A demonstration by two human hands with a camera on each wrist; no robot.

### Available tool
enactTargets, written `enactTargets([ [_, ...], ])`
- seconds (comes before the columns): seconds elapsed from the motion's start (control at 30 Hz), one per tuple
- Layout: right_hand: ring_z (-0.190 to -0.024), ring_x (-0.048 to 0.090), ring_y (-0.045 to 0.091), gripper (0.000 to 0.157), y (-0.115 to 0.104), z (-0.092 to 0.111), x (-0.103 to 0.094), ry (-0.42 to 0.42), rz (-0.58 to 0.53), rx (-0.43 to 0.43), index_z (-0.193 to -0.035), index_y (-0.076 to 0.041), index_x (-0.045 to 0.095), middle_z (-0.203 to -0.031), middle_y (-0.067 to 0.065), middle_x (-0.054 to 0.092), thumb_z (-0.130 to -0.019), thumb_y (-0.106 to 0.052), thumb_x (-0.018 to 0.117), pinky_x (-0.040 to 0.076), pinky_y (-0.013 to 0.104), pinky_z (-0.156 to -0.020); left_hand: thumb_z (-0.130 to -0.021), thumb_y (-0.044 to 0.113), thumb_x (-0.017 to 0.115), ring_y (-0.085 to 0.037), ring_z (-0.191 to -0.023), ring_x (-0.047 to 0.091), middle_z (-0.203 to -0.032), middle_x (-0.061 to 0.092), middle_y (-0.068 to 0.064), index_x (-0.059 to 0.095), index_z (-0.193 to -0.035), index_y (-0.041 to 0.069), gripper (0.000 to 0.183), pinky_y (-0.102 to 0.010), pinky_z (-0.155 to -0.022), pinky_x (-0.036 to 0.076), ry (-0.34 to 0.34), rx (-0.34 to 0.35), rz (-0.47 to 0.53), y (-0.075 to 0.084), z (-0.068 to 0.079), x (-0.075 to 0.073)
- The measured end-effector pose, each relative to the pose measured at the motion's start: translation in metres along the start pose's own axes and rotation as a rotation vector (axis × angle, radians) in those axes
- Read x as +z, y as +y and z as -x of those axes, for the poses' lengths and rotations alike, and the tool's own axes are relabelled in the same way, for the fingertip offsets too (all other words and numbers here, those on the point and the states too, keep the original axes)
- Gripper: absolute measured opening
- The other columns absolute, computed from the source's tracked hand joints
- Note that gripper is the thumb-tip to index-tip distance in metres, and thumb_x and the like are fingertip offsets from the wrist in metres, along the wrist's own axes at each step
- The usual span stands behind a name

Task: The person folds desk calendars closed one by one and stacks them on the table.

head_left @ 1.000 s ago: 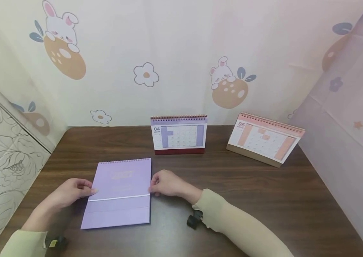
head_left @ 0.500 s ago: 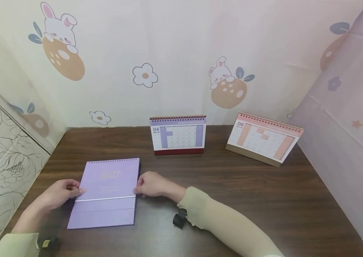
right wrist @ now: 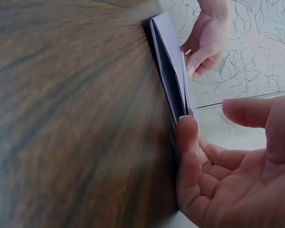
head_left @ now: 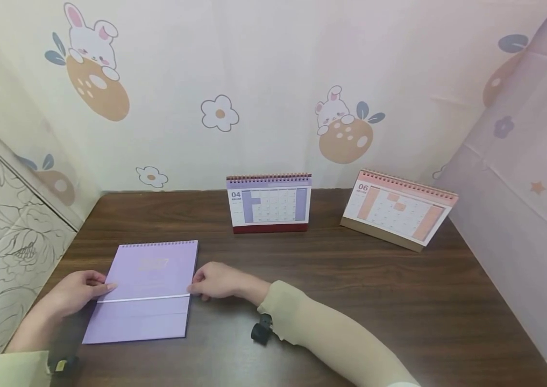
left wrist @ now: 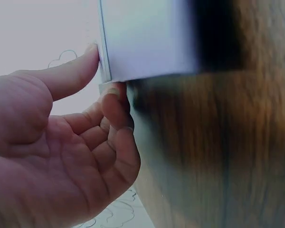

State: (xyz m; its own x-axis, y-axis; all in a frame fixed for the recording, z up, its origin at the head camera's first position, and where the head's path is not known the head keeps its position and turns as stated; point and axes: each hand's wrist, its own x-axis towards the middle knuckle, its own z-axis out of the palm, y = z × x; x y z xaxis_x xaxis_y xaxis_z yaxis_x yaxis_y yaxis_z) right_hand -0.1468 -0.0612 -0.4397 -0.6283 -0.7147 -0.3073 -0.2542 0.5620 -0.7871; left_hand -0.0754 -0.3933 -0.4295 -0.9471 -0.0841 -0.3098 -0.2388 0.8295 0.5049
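A lilac desk calendar [head_left: 147, 274] with gold lettering and a spiral binding lies folded down at the left of the table. A white band crosses its lower part. My left hand [head_left: 77, 290] pinches its left edge, thumb on top and a finger underneath, as the left wrist view shows. At the opposite edge is my right hand [head_left: 217, 279]. In the right wrist view its bent fingers [right wrist: 187, 130] touch the side of the calendar [right wrist: 168, 52], while the thumb stands apart from it. Slim gaps show between the folded panels there.
A purple desk calendar [head_left: 269, 203] showing 04 stands at the back middle. A pink one [head_left: 399, 209] showing 06 stands angled at the back right. A patterned curtain [head_left: 273, 70] hangs behind the brown wooden table [head_left: 331, 279].
The lilac calendar has slid left along the table, with both hands moving along at its edges. The two standing calendars stay where they were.
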Motion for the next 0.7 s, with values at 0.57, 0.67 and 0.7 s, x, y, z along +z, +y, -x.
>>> enactTargets([
  [0.57, -0.069, 0.064, 0.009, 0.023, 0.003, 0.002, -0.006, -0.03, -0.037, -0.034, -0.109, -0.01, 0.074, -0.077, -0.004, 0.068, -0.098, -0.028, 0.064, 0.046, 0.023, -0.066, -0.091, 0.046, 0.069, -0.032, -0.083, 0.061, -0.094, 0.064, -0.02, 0.056, -0.112, -0.012, 0.064, -0.044, -0.068, 0.047, 0.099, -0.016, -0.11, 0.006, 0.0, 0.0],
  [0.67, -0.071, 0.065, 0.012, 0.022, 0.005, 0.006, -0.012, -0.019, -0.072, -0.044, -0.109, -0.012, 0.074, -0.08, -0.003, 0.069, -0.099, -0.028, 0.064, 0.048, 0.025, -0.064, -0.092, 0.05, 0.066, -0.031, -0.081, 0.06, -0.094, 0.064, -0.02, 0.057, -0.113, -0.011, 0.065, -0.044, -0.066, 0.045, 0.161, 0.004, -0.146, 0.014, -0.001, 0.001],
  [0.7, -0.071, 0.065, 0.012, 0.022, 0.006, 0.007, -0.013, -0.012, -0.08, -0.051, -0.109, -0.012, 0.074, -0.08, -0.002, 0.07, -0.099, -0.028, 0.064, 0.048, 0.025, -0.063, -0.093, 0.051, 0.065, -0.031, -0.081, 0.06, -0.094, 0.064, -0.02, 0.058, -0.112, -0.011, 0.065, -0.044, -0.066, 0.045, 0.182, 0.011, -0.152, 0.018, -0.001, 0.001],
])
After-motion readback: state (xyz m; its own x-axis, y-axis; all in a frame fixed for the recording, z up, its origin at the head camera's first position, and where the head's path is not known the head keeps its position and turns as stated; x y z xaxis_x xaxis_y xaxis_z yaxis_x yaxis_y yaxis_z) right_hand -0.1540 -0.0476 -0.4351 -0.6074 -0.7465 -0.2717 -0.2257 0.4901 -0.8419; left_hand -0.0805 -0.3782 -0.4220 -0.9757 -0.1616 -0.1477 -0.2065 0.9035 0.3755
